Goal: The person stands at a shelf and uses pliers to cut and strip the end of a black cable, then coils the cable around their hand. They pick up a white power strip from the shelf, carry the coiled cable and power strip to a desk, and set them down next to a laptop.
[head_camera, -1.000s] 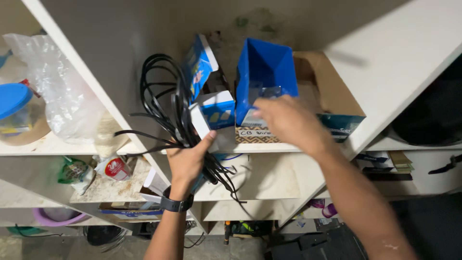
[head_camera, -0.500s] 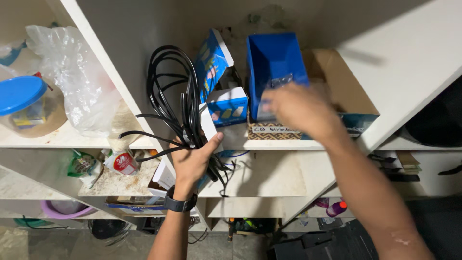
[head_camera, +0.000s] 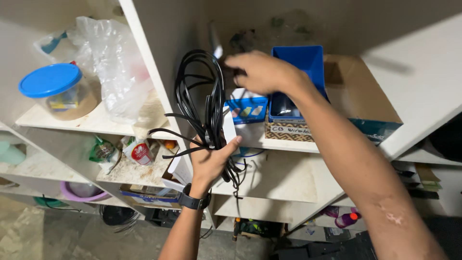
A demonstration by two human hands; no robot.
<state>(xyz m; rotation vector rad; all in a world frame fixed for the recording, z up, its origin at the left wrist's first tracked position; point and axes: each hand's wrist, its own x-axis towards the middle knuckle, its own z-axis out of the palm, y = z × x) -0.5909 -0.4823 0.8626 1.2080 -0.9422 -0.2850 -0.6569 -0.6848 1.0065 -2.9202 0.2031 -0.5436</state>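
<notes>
Both hands work at a white shelving unit [head_camera: 159, 91]. Left hand [head_camera: 211, 161], wearing a dark wristwatch [head_camera: 195, 202], is closed around a bundle of black cables [head_camera: 199, 103] together with a flat white piece [head_camera: 230, 130], holding the looped bundle upright in front of the shelf edge. Right hand [head_camera: 262, 72] reaches across the shelf, fingers curled just beside the top of the loops; blur hides whether it grips anything.

Loose cable ends hang below the left fist and could probably snag the shelf edge or drag the small blue-and-white box [head_camera: 246, 108] off the board. The open blue plastic bin [head_camera: 296, 79] sits close to the right forearm and could be knocked.

Shelf boards look stained and dusty. A clear tub with a blue lid [head_camera: 55, 91] and a crumpled clear plastic bag [head_camera: 113, 62] occupy the neighbouring compartment; clutter fills the lower shelves above a bare concrete floor.
</notes>
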